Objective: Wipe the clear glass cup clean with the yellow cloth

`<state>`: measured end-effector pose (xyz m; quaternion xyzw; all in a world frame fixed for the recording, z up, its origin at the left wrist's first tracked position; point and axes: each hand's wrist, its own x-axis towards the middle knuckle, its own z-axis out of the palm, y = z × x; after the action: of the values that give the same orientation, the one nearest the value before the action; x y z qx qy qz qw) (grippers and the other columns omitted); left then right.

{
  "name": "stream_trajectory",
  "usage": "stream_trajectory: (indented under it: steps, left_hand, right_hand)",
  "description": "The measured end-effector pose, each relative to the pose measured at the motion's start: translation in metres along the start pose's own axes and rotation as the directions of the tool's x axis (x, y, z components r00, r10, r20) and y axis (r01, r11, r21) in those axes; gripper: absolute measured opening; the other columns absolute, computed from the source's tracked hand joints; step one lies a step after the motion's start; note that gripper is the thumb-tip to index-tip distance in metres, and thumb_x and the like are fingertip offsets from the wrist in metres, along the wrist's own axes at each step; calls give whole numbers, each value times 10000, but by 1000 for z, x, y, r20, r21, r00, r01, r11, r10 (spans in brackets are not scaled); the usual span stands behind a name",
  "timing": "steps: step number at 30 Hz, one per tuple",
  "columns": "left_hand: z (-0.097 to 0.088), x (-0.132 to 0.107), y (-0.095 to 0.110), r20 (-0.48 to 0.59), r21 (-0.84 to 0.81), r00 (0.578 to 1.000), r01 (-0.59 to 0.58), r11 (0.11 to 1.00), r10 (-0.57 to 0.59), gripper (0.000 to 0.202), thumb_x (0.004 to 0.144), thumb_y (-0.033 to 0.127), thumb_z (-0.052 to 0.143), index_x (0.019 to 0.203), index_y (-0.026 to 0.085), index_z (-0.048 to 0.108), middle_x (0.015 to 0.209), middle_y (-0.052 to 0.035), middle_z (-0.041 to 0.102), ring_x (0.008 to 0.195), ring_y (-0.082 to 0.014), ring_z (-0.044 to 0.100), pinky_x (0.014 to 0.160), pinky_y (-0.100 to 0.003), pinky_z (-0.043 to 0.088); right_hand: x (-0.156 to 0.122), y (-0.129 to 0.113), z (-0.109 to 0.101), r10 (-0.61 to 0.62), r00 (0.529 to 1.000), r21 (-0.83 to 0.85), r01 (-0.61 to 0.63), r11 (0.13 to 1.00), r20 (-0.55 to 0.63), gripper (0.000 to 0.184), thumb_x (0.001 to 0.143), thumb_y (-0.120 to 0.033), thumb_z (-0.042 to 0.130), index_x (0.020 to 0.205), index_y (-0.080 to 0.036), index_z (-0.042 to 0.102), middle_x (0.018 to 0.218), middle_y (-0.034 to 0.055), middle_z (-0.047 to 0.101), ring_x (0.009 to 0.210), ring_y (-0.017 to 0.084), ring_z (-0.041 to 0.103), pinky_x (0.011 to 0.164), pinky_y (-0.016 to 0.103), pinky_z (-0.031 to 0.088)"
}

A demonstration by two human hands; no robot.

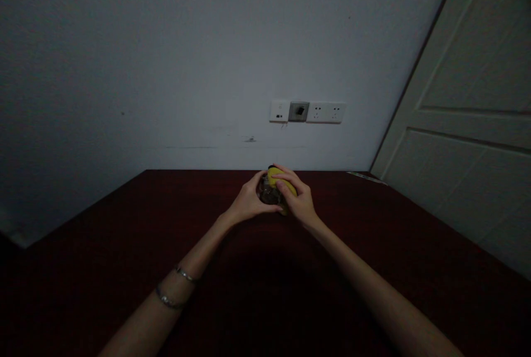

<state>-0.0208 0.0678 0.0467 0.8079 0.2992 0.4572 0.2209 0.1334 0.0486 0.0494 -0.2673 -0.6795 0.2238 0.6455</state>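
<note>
Near the table's far edge, my left hand [249,199] curves around a see-through glass container [269,194], with fingers on its far side and thumb on its near side. Whether it is a jar or a cup I cannot tell in the dim light. My right hand [302,200] grips a rounded yellow sponge-like pad [274,176] against the container's upper right side. A small dark spot shows at the pad's far tip. Another bit of yellow peeks out below, by my left thumb. My fingers hide much of both things.
The dark red table [166,224] runs up to a pale wall [186,69]. Sockets and a switch [307,112] sit on the wall beyond my hands. A panelled door [464,125] stands at the right. A thin pale strip [367,178] lies along the far right edge.
</note>
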Motion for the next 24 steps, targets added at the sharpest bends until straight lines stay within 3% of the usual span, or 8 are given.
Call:
stream_trajectory:
  steps: [6,8,10,13,16,21,24]
  left_hand:
    - [5,0,-1,-39,83,997,-70,994,74,862,529,319,790,1267,150,379,1263,-147,500,1168,-267,483,1004,-440,377]
    - [5,0,-1,-52,87,996,-64,994,68,852,531,294,783,1266,147,377,1253,-146,505,1152,-270,495,989,-440,389]
    - [4,0,0,-54,57,997,-43,997,46,813,552,255,762,1261,148,379,1219,-137,528,1108,-264,527,949,-423,424]
    - [1,0,-1,-42,-5,999,-15,1000,14,745,584,240,736,1240,147,394,1161,-122,559,1042,-251,564,885,-388,466]
    - [0,0,-1,-38,-13,999,-14,1000,13,735,585,242,735,1232,143,399,1156,-123,559,1039,-253,566,874,-377,472]
    - [5,0,0,-60,86,995,-70,994,75,809,566,245,743,1273,159,360,1228,-130,515,1119,-259,518,960,-412,416]
    - [7,1,0,-46,115,993,-100,988,106,832,561,276,754,1280,164,350,1247,-130,499,1145,-259,498,983,-418,396]
  right_hand:
    - [7,6,3,225,967,131,-209,969,-117,229,772,-399,594,905,-235,681,1102,42,660,1078,215,577,970,401,413]
    - [5,1,4,153,982,70,-146,987,-112,199,790,-369,581,908,-243,680,1131,40,642,1099,207,562,982,398,402]
    - [0,-5,6,4,999,-37,-6,999,-50,161,807,-305,572,916,-254,679,1199,38,598,1132,195,535,999,389,385]
    - [-8,-13,8,-182,979,-165,195,967,91,166,796,-231,589,930,-262,682,1253,42,550,1170,200,498,1008,401,376]
    - [-10,-13,9,-222,968,-197,242,950,114,174,792,-212,593,931,-264,684,1248,46,551,1182,207,486,1009,417,375]
    - [0,-4,6,-27,995,-84,18,996,-100,154,808,-279,568,915,-250,676,1177,45,606,1116,195,544,986,395,400]
    - [5,0,3,106,983,-25,-111,993,-149,184,802,-330,567,911,-228,675,1067,49,664,1055,198,585,960,389,425]
